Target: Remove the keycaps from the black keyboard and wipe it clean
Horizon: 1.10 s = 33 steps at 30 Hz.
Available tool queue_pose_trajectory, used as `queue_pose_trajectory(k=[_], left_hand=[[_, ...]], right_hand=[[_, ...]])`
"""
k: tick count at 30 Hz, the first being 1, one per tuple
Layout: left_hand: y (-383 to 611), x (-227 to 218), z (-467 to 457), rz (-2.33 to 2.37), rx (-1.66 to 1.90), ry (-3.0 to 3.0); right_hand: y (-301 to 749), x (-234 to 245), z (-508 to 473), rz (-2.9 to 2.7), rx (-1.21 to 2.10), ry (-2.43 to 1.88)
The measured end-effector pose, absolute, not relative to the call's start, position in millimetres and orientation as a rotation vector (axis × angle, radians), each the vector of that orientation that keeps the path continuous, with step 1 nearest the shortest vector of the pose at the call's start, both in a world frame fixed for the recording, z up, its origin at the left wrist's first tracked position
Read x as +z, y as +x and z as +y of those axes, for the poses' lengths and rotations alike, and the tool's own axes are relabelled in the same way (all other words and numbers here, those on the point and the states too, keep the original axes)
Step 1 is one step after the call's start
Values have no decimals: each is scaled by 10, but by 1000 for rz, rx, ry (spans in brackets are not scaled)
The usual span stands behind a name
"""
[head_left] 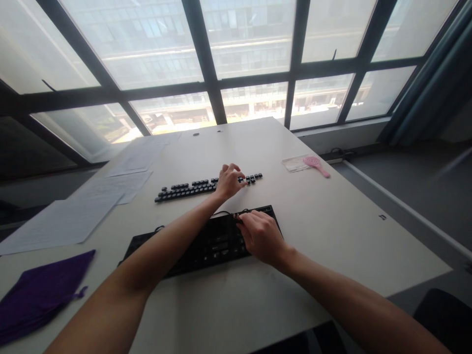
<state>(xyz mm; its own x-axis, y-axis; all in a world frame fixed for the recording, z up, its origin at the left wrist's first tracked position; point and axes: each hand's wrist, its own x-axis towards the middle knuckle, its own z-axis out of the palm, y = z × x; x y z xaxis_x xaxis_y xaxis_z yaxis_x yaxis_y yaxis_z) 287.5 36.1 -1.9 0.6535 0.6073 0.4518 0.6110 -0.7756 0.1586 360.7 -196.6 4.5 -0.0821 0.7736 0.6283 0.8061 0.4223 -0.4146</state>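
A black keyboard (217,241) lies across the near part of the table, with keys still showing along its front edge. Beyond it, loose black keycaps (188,191) are laid out in rows. My left hand (229,182) reaches over the keyboard to the right part of these rows, its fingers bent and apart, thumb and fingertips close to the keycaps. At the keyboard's upper right, my right hand (260,233) has its fingertips pinched together near the back edge. Whatever small thing they hold is too hidden to make out. My left forearm covers some of the keyboard.
White paper sheets (62,223) spread along the table's left side, with a purple cloth pouch (44,290) nearer me. A pink hairbrush (315,164) lies on a white packet (295,163) by the right edge. Large windows (250,49) stand behind the white table (332,231).
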Motion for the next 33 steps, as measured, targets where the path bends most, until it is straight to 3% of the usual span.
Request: queue_pose_trajectory(k=[33], left_hand=[[3045, -144, 378, -964, -811, -2909]], right_hand=[[3640, 26, -1944, -1839, 8, -1376]])
